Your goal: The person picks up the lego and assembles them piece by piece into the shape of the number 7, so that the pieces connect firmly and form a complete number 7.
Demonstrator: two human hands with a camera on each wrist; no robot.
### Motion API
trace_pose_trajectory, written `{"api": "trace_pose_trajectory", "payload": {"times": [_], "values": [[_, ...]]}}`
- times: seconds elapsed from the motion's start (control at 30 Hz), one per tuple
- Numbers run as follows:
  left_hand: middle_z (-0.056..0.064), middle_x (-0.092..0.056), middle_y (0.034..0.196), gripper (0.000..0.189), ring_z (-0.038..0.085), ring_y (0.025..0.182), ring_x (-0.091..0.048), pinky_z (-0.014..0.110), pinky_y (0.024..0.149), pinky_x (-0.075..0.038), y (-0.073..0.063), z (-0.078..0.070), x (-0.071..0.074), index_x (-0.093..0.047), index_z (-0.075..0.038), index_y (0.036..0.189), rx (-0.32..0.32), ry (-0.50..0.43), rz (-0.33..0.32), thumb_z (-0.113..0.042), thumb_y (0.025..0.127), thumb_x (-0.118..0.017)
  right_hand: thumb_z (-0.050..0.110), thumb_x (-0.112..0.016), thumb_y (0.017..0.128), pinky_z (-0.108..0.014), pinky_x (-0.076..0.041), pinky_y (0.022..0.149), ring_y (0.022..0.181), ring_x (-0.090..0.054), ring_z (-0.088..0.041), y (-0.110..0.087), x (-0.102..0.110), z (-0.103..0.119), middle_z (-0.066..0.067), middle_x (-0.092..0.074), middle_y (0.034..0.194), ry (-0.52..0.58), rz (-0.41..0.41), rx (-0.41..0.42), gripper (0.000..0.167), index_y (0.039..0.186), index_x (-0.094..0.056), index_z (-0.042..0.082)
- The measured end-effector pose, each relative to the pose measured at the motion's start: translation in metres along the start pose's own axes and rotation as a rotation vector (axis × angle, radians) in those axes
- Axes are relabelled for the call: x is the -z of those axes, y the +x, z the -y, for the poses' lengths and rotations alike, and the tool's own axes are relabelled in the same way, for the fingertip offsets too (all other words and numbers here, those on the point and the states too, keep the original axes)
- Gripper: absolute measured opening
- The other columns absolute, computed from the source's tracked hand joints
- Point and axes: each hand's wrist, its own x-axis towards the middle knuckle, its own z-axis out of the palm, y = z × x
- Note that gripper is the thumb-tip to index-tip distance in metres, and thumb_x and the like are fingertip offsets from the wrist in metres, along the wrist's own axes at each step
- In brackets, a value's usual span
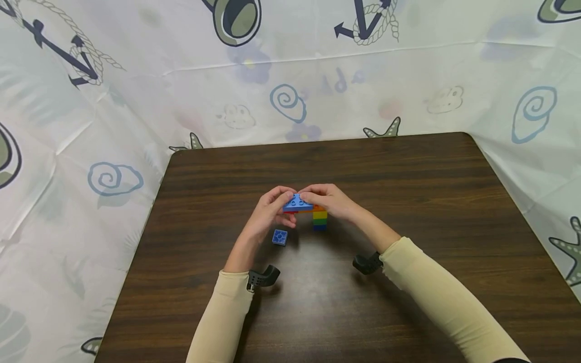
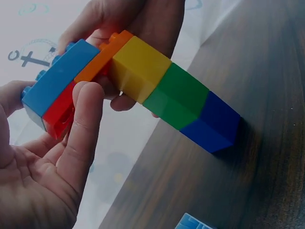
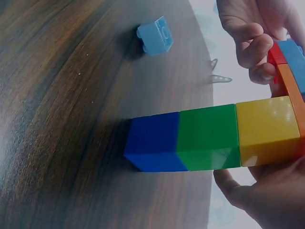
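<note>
A tower of yellow (image 2: 140, 69), green (image 2: 176, 95) and dark blue (image 3: 152, 143) bricks stands upright on the table, dark blue at the bottom. A flat orange piece (image 2: 102, 59) lies on the yellow brick and juts out to the left. On its overhanging part sits a light blue brick (image 1: 298, 203), with a red brick (image 2: 56, 114) below it. My left hand (image 1: 265, 214) pinches the light blue and red bricks at their left end, thumb on top and fingers beneath. My right hand (image 1: 333, 200) holds the structure's right end from above and behind, partly hiding the orange piece.
A loose light blue brick (image 1: 280, 237) lies studs down on the dark wooden table (image 1: 308, 312), just in front of my left hand. Black wrist cameras (image 1: 264, 277) stick inward from both cuffs. A patterned white cloth (image 1: 290, 65) hangs behind the table.
</note>
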Motion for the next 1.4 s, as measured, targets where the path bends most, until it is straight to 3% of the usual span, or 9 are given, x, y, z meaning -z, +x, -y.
{"api": "trace_pose_trajectory", "payload": {"times": [0.4, 0.67, 0.83, 0.97, 1.07, 1.13, 1.2, 1.3, 1.4], "values": [[0.032, -0.066, 0.086, 0.032, 0.023, 0.058, -0.068, 0.035, 0.058, -0.057, 0.001, 0.001, -0.006, -0.051, -0.003, 0.122, -0.019, -0.019, -0.017, -0.027, 0.101, -0.057, 0.02, -0.053, 0.102, -0.034, -0.05, 0.085, 0.094, -0.059, -0.028, 0.001, -0.002, -0.003, -0.012, -0.067, 0.106, 0.051, -0.016, 0.037, 0.029, 0.12, -0.065, 0.001], [0.019, -0.069, 0.076, 0.026, 0.021, 0.056, -0.068, 0.033, 0.055, -0.057, 0.004, 0.003, -0.009, -0.053, -0.001, 0.111, -0.035, -0.064, -0.024, -0.023, 0.101, -0.058, 0.018, -0.055, 0.101, -0.036, -0.052, 0.087, 0.094, -0.062, -0.028, 0.001, -0.004, -0.006, -0.014, -0.068, 0.106, 0.115, -0.055, 0.035, 0.028, 0.122, -0.061, 0.0], [0.033, -0.066, 0.084, 0.027, 0.022, 0.056, -0.068, 0.034, 0.057, -0.057, 0.004, 0.003, -0.008, -0.054, -0.002, 0.112, -0.022, -0.039, -0.043, -0.026, 0.101, -0.057, 0.021, -0.052, 0.103, -0.039, -0.051, 0.09, 0.1, -0.061, -0.029, -0.001, -0.007, -0.008, -0.016, -0.065, 0.114, 0.041, -0.075, 0.059, 0.037, 0.134, -0.055, 0.001], [0.038, -0.064, 0.091, 0.029, 0.023, 0.058, -0.069, 0.036, 0.059, -0.057, 0.002, 0.002, -0.008, -0.054, -0.003, 0.114, -0.008, -0.01, -0.038, -0.029, 0.101, -0.057, 0.028, -0.053, 0.102, -0.039, -0.049, 0.089, 0.102, -0.057, -0.025, -0.005, -0.012, -0.007, -0.011, -0.061, 0.114, -0.065, -0.167, 0.108, 0.04, 0.137, -0.052, 0.007], [0.032, -0.066, 0.088, 0.03, 0.024, 0.059, -0.069, 0.037, 0.059, -0.057, 0.0, 0.0, -0.009, -0.055, -0.003, 0.115, -0.006, 0.007, -0.036, -0.03, 0.101, -0.056, 0.028, -0.059, 0.099, -0.038, -0.048, 0.088, 0.102, -0.055, -0.02, -0.011, -0.016, -0.004, -0.006, -0.059, 0.112, -0.15, -0.334, 0.284, 0.038, 0.131, -0.056, 0.009], [0.027, -0.067, 0.086, 0.03, 0.023, 0.06, -0.069, 0.038, 0.059, -0.057, -0.001, -0.001, -0.009, -0.055, -0.003, 0.114, -0.008, 0.015, -0.039, -0.03, 0.102, -0.055, 0.024, -0.064, 0.096, -0.037, -0.047, 0.083, 0.096, -0.055, -0.019, -0.015, -0.019, 0.0, -0.005, -0.06, 0.104, -0.222, -0.46, 0.492, 0.03, 0.121, -0.063, 0.008], [0.024, -0.067, 0.086, 0.031, 0.023, 0.061, -0.069, 0.038, 0.059, -0.058, -0.001, -0.003, -0.01, -0.056, -0.002, 0.114, -0.012, 0.018, -0.04, -0.031, 0.102, -0.054, 0.019, -0.067, 0.092, -0.035, -0.048, 0.076, 0.086, -0.056, -0.018, -0.02, -0.024, 0.005, -0.003, -0.062, 0.094, -0.315, -0.519, 0.733, 0.019, 0.106, -0.068, 0.006], [0.017, -0.066, 0.089, 0.033, 0.021, 0.065, -0.068, 0.037, 0.06, -0.058, -0.001, -0.005, -0.011, -0.056, -0.001, 0.116, -0.016, 0.052, -0.045, -0.031, 0.102, -0.055, 0.016, -0.068, 0.088, -0.026, -0.047, 0.064, 0.069, -0.055, -0.012, -0.028, -0.037, 0.009, 0.002, -0.063, 0.08, -0.513, -0.417, 1.004, 0.007, 0.09, -0.07, 0.01], [0.014, -0.064, 0.094, 0.032, 0.022, 0.068, -0.067, 0.037, 0.062, -0.058, -0.002, -0.007, -0.011, -0.056, -0.003, 0.119, -0.017, 0.111, -0.043, -0.029, 0.1, -0.057, 0.02, -0.066, 0.089, -0.019, -0.047, 0.063, 0.068, -0.055, -0.007, -0.033, -0.054, 0.005, 0.006, -0.063, 0.08, -0.752, -0.164, 1.052, 0.008, 0.089, -0.071, 0.013]]}}
